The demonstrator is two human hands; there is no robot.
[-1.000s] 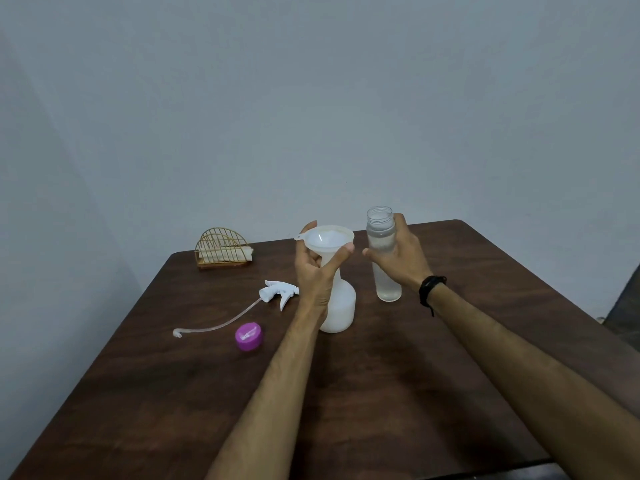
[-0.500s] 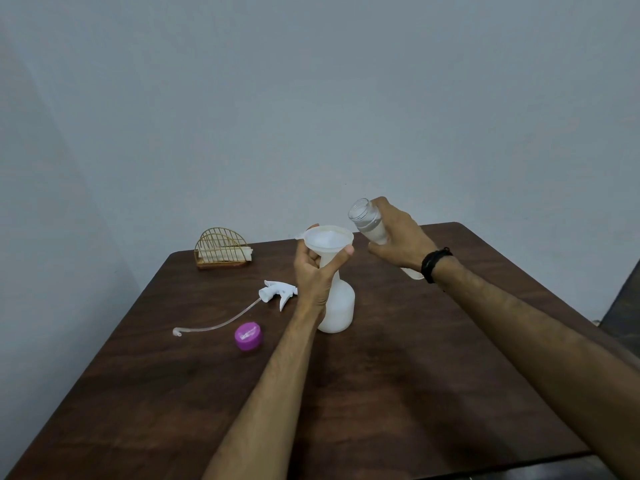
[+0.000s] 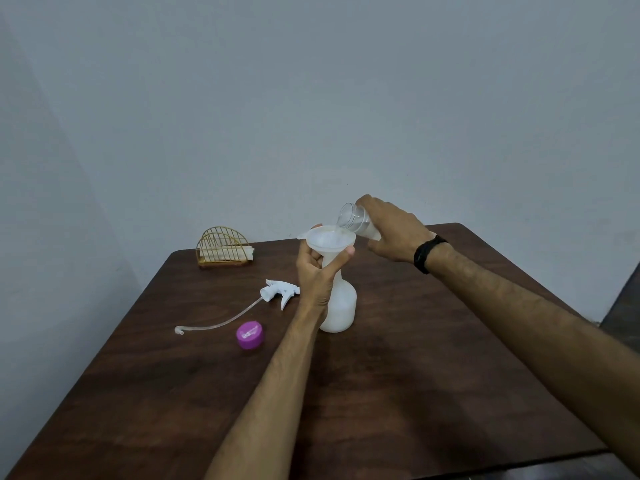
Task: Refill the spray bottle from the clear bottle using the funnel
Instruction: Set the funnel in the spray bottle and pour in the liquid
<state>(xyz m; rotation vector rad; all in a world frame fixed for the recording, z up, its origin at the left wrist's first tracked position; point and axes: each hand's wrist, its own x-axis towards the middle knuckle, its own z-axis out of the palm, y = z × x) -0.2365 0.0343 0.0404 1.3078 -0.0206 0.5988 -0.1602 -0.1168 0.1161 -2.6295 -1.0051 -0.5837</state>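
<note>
The white spray bottle (image 3: 341,306) stands upright near the middle of the dark wooden table (image 3: 415,393), its head removed. A white funnel (image 3: 329,241) sits in its neck, and my left hand (image 3: 317,275) grips the funnel's stem and the bottle's neck. My right hand (image 3: 391,233) holds the clear bottle (image 3: 356,220) tipped almost level, mouth over the funnel's right rim. Clear liquid runs from the mouth into the funnel. Most of the clear bottle's body is hidden by my fingers.
The spray head (image 3: 278,292) with its long dip tube (image 3: 218,323) lies on the table left of the spray bottle. A purple cap (image 3: 250,335) lies in front of it. A gold wire holder (image 3: 223,250) stands at the back left edge.
My right hand lifted the clear bottle off the table, carried it left and tipped it over the funnel. My left hand stayed on the funnel.
</note>
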